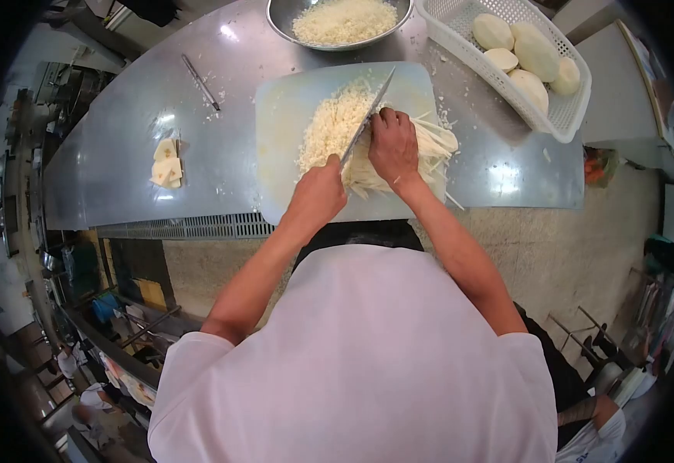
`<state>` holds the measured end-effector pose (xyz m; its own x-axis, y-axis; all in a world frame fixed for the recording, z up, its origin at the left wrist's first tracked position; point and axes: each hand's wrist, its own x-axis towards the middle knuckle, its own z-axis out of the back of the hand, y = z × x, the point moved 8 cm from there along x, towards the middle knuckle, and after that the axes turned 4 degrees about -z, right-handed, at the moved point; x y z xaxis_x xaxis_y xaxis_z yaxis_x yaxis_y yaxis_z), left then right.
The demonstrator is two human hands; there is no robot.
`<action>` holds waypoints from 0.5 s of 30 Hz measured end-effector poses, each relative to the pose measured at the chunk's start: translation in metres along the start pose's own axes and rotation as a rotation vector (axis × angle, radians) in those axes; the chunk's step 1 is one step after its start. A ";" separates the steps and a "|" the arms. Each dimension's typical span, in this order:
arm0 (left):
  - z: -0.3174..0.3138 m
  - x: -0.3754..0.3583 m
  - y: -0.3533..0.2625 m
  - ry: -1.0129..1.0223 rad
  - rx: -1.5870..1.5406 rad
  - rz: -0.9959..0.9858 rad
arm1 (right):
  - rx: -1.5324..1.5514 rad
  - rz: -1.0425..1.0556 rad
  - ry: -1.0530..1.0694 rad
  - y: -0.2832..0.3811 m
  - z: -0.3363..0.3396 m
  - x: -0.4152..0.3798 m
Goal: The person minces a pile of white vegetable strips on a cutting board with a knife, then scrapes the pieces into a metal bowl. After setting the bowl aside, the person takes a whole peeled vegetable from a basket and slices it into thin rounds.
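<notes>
My left hand (320, 189) is closed round the handle of a kitchen knife (370, 110), whose blade slants up and away to the right. Beside the blade, my right hand (393, 147) has its fingers curled down on a bundle of pale vegetable strips (433, 144). To the left of the knife lies a heap of finely chopped pale bits (329, 127). Both heaps rest on a whitish cutting board (275, 108). My right fingers sit close to the blade; their tips are partly hidden.
A metal bowl (275, 27) of chopped bits stands behind the board. At the far right, a white plastic basket (472, 62) holds several peeled vegetables (535, 50). A thin tool (200, 82) and pale slices (167, 166) lie left on the steel table (121, 147).
</notes>
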<state>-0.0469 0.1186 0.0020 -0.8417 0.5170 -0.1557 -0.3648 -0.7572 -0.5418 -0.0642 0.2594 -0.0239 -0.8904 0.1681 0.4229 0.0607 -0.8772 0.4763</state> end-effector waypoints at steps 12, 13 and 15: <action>-0.016 0.016 0.006 -0.013 -0.021 -0.070 | -0.039 0.015 0.004 0.001 0.001 0.000; 0.000 0.014 -0.007 -0.021 -0.026 -0.066 | -0.037 0.008 0.016 0.000 0.001 0.001; 0.024 0.004 -0.017 0.062 0.014 0.066 | -0.024 0.001 0.020 0.001 -0.003 0.003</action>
<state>-0.0539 0.1240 0.0300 -0.8379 0.4895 -0.2416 -0.3156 -0.7956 -0.5171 -0.0682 0.2580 -0.0244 -0.8993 0.1580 0.4077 0.0511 -0.8881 0.4569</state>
